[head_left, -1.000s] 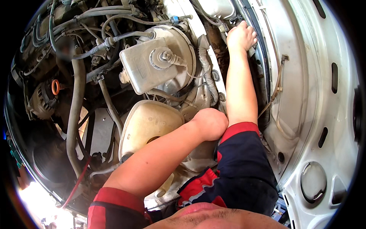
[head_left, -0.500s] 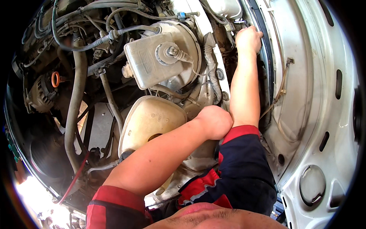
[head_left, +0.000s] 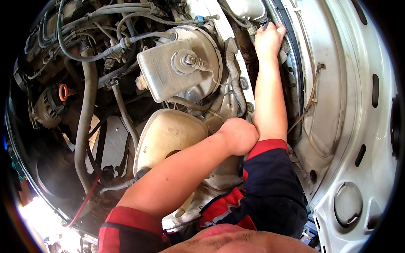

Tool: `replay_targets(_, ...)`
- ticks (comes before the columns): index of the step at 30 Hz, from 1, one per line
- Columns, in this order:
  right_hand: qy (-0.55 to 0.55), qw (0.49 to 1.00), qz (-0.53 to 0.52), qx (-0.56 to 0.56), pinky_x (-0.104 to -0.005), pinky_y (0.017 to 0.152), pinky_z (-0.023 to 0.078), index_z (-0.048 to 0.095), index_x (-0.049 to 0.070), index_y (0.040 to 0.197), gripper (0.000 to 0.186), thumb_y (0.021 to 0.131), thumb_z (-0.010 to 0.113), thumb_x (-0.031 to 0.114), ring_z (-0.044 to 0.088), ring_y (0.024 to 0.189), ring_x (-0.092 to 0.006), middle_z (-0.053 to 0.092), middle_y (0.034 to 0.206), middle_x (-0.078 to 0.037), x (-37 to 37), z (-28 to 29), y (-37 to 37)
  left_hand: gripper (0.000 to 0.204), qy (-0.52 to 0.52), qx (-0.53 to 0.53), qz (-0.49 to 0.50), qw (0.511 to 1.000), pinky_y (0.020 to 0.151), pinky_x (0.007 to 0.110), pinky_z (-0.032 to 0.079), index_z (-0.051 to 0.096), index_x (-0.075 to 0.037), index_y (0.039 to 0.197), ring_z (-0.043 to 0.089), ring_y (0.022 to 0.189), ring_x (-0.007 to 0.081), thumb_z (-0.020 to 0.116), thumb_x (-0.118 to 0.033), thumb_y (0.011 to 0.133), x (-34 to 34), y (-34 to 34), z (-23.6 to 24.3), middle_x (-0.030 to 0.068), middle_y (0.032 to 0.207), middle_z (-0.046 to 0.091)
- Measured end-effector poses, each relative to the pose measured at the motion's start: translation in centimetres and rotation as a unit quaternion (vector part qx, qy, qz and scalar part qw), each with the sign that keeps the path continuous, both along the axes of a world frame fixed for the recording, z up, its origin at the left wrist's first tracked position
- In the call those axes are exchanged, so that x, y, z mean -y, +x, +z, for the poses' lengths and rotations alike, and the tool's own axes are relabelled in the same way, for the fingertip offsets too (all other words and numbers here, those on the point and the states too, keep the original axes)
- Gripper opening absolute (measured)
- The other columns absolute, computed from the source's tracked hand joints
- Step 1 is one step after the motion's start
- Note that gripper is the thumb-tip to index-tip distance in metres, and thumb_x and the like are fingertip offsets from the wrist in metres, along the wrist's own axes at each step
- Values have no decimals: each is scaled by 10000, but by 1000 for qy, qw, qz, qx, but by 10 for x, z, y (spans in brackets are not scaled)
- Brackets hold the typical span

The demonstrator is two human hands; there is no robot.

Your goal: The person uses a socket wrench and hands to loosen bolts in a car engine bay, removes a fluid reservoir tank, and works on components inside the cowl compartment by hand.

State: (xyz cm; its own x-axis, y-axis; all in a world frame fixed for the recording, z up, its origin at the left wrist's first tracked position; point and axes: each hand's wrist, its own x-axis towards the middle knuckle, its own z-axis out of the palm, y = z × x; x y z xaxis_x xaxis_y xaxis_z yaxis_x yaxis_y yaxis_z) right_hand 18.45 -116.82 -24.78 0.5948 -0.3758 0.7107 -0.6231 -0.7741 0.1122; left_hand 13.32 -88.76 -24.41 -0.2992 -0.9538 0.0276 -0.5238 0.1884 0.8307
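My right hand [head_left: 270, 39] reaches to the far edge of the engine bay, its fingers closed around a small dark piece [head_left: 265, 25] that they mostly cover. Close to its left is a pale wire connector [head_left: 252, 30], and a white plastic reservoir [head_left: 247, 9] sits just beyond. My left hand [head_left: 240, 134] is bent down at the wrist beside my right forearm, its fingers hidden below. Under my left forearm lies a yellowed plastic tank [head_left: 168, 130], partly covered by the arm.
A brake fluid reservoir [head_left: 168, 69] stands in front of the round brake booster [head_left: 211, 52]. Hoses [head_left: 86, 114], wiring and an alternator [head_left: 48, 105] fill the left side. At right is a white body panel [head_left: 337, 105] with a thin cable [head_left: 311, 101].
My right hand has shifted slightly left, toward the connector, and its fingers now close on the dark piece. My left hand stays nearly where it was. The view has moved a little.
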Motion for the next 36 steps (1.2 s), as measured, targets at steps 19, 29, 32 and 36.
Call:
replay_targets(19,22,972,-219,-78,-524,905,435,616,84,1070,263,939,563,306,650,1013,-359,699,1056,-151,10,10,-20,195,0,16,-11,1000,761,439,560,743,-75,777,697,868,332,609,-217,768,1,-1,-1,149,874,721)
replay_targets(29,-56,976,-190,-90,-490,889,427,642,95,1078,285,944,562,334,658,989,-328,712,998,-126,12,3,-21,196,-8,5,-1,1000,755,440,560,744,-78,773,697,856,330,601,-212,770,0,1,0,145,869,722)
replay_targets(32,-58,974,-196,-98,-483,879,425,645,97,1070,279,945,562,332,660,986,-321,714,991,-118,10,3,-19,200,-10,0,2,1000,755,442,560,745,-77,780,697,858,331,595,-209,774,0,1,-1,144,873,722)
replay_targets(36,-78,973,-196,-98,-479,874,423,648,101,1057,260,945,564,320,661,974,-314,715,974,-113,8,2,-22,202,-2,4,-2,1000,756,443,560,747,-77,790,697,862,332,597,-211,773,1,1,1,144,875,723)
